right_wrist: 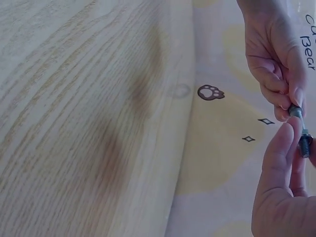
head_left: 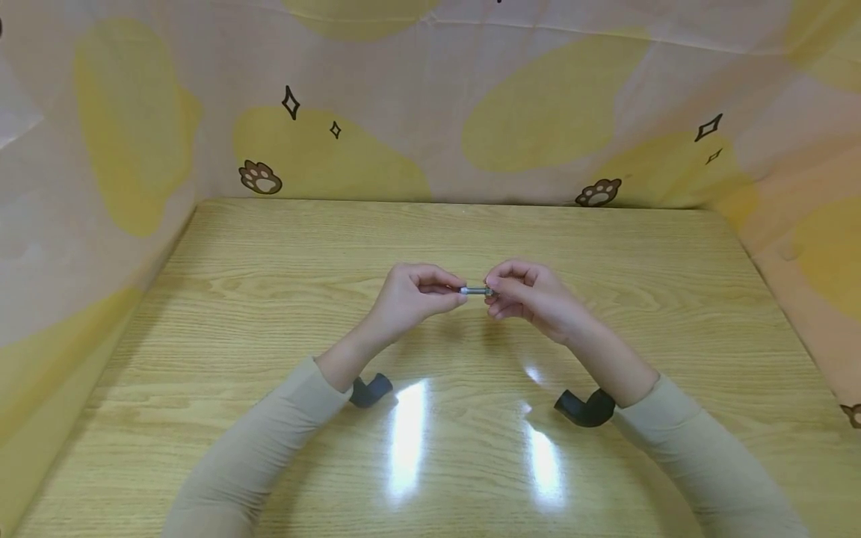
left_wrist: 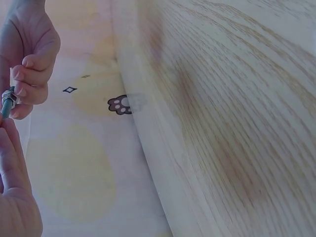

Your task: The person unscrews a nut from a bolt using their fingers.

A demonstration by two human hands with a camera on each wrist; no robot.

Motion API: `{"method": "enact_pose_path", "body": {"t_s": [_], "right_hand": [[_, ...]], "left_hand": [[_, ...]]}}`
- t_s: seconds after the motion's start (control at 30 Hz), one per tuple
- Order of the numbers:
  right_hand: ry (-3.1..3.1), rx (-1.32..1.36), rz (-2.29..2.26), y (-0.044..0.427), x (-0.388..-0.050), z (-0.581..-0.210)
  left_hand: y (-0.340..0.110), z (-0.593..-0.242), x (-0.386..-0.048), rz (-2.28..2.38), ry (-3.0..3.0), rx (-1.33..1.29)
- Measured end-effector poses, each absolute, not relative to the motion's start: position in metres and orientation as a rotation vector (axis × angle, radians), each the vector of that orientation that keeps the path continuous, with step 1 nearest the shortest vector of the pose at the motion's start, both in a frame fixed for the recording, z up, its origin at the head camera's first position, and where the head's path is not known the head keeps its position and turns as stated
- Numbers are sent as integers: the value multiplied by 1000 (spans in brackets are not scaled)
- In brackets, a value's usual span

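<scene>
Cloth sheet [head_left: 417,90] covers the back and both sides: pale pink, big yellow blotches, outlined stars, some lettering at the edge of the right wrist view. Wooden table [head_left: 430,239] butts up against it, light grain, two bright glare streaks on the near half. Person's arms come in from the near side in light sleeves [head_left: 269,433], cuffs short of the wrists.

Left hand [head_left: 410,299] and right hand [head_left: 538,300] meet near mid-table, raised off the surface, close but not touching as seen from the head view. Bent black pieces [head_left: 587,409] stick out inward, one by each cuff. Brown paw prints [head_left: 260,178] sit low on the back of the sheet.

Bolt [head_left: 476,291] is between the hands, above the table, roughly level. Left thumb and fingers clamped on its head end; threaded end points at the right hand. Nut [right_wrist: 305,140] is on the thread near the tip, right thumb and fingertips pinching it. Remaining right fingers are loosely curled, holding nothing.
</scene>
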State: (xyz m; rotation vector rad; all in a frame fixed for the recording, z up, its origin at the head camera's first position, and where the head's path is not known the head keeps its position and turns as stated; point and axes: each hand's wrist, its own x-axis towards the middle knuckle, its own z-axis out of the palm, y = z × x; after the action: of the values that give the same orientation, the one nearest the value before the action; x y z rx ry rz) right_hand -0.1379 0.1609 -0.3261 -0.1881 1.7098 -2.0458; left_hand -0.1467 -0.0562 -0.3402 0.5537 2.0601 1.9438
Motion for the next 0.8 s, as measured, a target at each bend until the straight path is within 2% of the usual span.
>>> {"method": "enact_pose_path", "body": {"t_s": [0.17, 0.4, 0.63, 0.8], "right_hand": [[1732, -234, -2074, 162, -140, -324], [1707, -137, -2031, 159, -141, -321], [1724, -229, -2058, 163, -140, -322], [1714, -197, -2060, 162, -139, -321]], "left_hand": [[-56, -339, -147, 1940, 2057, 535], [-56, -338, -147, 1941, 2057, 536], [-55, -335, -145, 1938, 2067, 532], [-56, -335, -145, 1937, 2074, 530]]}}
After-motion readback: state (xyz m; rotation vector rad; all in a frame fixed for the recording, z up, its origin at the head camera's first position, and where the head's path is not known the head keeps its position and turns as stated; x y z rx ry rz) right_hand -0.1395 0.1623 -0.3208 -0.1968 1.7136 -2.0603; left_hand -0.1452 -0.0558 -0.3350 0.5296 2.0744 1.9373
